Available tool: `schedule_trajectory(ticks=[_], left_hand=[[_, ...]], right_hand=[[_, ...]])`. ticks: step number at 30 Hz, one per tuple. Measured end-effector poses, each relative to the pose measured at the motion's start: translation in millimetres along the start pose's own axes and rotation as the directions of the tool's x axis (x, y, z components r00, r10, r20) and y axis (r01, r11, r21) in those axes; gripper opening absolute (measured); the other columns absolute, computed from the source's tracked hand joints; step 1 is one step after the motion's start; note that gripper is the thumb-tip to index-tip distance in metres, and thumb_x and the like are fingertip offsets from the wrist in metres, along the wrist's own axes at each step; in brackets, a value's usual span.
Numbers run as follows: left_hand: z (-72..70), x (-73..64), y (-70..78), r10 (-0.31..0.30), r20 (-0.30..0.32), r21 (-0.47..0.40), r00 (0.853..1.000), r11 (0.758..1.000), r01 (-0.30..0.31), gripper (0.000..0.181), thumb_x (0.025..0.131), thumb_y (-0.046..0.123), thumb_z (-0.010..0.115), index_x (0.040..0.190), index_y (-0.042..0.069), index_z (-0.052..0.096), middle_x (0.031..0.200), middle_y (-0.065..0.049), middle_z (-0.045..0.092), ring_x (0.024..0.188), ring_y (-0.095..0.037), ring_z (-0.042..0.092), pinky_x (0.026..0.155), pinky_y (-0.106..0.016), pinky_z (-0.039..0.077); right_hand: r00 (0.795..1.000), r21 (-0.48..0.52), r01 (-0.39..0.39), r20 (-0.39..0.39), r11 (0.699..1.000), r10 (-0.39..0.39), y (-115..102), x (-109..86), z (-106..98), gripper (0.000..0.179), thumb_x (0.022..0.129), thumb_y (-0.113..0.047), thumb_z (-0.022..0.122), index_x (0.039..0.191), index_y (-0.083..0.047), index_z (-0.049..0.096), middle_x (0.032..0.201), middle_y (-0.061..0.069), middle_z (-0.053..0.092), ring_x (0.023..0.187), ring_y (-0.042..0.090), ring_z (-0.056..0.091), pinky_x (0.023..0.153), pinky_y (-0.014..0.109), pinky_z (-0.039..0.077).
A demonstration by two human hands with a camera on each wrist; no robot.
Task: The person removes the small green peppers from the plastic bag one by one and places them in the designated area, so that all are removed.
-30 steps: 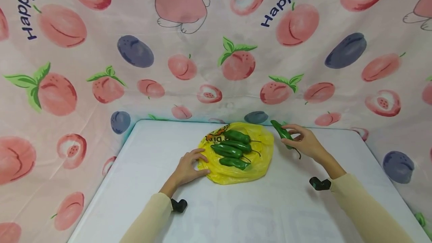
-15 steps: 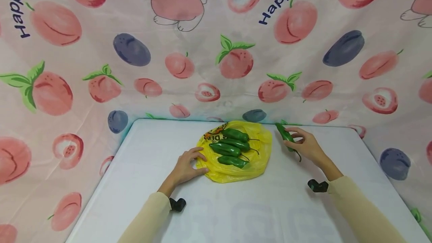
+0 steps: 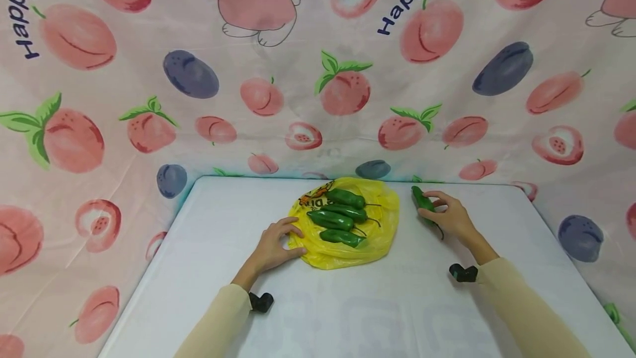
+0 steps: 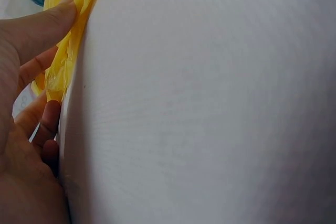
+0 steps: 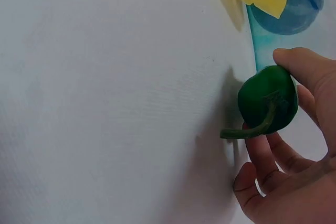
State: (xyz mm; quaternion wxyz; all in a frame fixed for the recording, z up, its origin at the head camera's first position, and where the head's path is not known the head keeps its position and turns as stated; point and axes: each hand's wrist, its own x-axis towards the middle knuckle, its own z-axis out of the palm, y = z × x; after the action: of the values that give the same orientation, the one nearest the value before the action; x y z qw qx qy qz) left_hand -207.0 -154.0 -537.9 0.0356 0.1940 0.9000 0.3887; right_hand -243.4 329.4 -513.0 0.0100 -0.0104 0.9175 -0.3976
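On a yellow plastic bag (image 3: pixel 343 258) lie several dark green chili peppers (image 3: pixel 330 220) side by side, their stems pointing right. My left hand (image 3: pixel 272 245) holds the bag's left edge, with thumb and fingers spread apart along it. In the left wrist view the thumb lies against the crumpled yellow plastic and the other fingers are partly behind it. To the right of the bag, my right hand (image 3: pixel 449 215) grips another green chili pepper (image 5: pixel 268 100) between thumb and fingers. Its curved stem faces the right wrist camera, and its tip points away toward the table's back edge.
The white table (image 3: pixel 387 308) ends at a back edge just beyond the bag. A pink fruit-printed cloth (image 3: pixel 348 142) hangs behind and at the sides. A black wrist device (image 3: pixel 261 302) sits at the left cuff, another black device (image 3: pixel 464 273) at the right.
My right hand has moved slightly down toward the table with its chili pepper, which has turned a little steeper. The left hand stays at the bag; the whole view has shifted slightly.
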Motion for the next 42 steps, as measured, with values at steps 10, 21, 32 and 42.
schedule_trajectory(ticks=[10, 21, 32, 42], left_hand=[[0.2, 0.0, -1.5, 0.003, -0.002, 0.002, 1.0, 1.0, -0.003, 0.028, 0.083, 0.034, 0.087, 0.104, 0.027, 0.071, 0.153, -0.006, 0.051, 0.14, -0.035, 0.044, 0.115, -0.062, 0.025], [0.4, 1.1, -3.0, 0.022, 0.006, 0.0, 1.0, 1.0, -0.022, 0.028, 0.084, 0.035, 0.086, 0.106, 0.025, 0.072, 0.153, -0.007, 0.051, 0.14, -0.037, 0.044, 0.114, -0.064, 0.025], [0.1, 2.2, -8.0, 0.034, 0.002, 0.005, 0.999, 0.999, -0.034, 0.027, 0.084, 0.036, 0.086, 0.106, 0.026, 0.072, 0.152, -0.006, 0.052, 0.14, -0.038, 0.044, 0.113, -0.066, 0.026], [-0.5, 1.7, -5.0, 0.023, 0.012, -0.006, 1.0, 1.0, -0.023, 0.028, 0.084, 0.033, 0.086, 0.106, 0.025, 0.072, 0.153, -0.007, 0.051, 0.139, -0.038, 0.044, 0.114, -0.066, 0.025]], right_hand=[[0.999, -0.024, -0.045, 0.015, 0.999, 0.045, 1.1, -0.8, 5.8, 0.063, 0.095, -0.041, 0.074, 0.146, -0.014, 0.052, 0.134, 0.031, 0.055, 0.117, 0.046, 0.054, 0.088, 0.054, 0.052], [0.997, 0.0, -0.079, 0.0, 0.997, 0.079, -3.4, -3.0, 5.4, 0.061, 0.095, -0.04, 0.074, 0.145, -0.013, 0.052, 0.135, 0.032, 0.054, 0.119, 0.047, 0.053, 0.092, 0.057, 0.048], [0.991, 0.019, -0.135, -0.009, 0.991, 0.136, -7.4, -0.6, 9.7, 0.061, 0.095, -0.04, 0.074, 0.146, -0.016, 0.052, 0.138, 0.03, 0.051, 0.12, 0.045, 0.051, 0.093, 0.056, 0.048], [0.988, 0.058, -0.155, 0.011, 0.986, 0.154, -6.4, -2.0, 9.2, 0.062, 0.095, -0.039, 0.074, 0.148, -0.017, 0.051, 0.14, 0.029, 0.049, 0.12, 0.044, 0.049, 0.093, 0.053, 0.048]])
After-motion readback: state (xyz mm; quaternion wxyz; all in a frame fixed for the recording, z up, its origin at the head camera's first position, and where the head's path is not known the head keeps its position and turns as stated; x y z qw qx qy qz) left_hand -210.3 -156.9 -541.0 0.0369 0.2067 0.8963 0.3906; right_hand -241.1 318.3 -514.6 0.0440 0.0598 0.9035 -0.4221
